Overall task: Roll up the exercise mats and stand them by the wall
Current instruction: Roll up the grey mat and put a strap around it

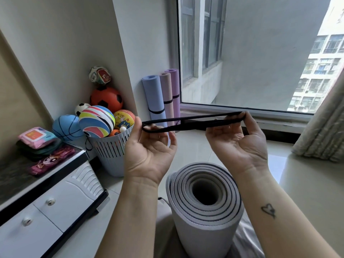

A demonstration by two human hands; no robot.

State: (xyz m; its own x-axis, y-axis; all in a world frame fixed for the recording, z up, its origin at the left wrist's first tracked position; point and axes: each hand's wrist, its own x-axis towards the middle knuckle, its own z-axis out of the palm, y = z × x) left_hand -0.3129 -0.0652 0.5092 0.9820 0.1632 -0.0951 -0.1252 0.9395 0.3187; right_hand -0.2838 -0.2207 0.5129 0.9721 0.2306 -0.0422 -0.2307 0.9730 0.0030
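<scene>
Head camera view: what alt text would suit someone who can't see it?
A person's left hand and right hand stretch a black elastic band between them, above a rolled grey mat. Three rolled mats stand against the wall by the window, beside a basket of balls.

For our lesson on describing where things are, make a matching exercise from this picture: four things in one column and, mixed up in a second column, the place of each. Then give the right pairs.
Things
1. black band
2. grey rolled mat
3. blue rolled mat
4. striped ball

Places
A. in the white basket
B. standing against the wall beside the window
C. stretched between the left hand and the right hand
D. on end just below both hands

Pairs: 1-C, 2-D, 3-B, 4-A
</scene>
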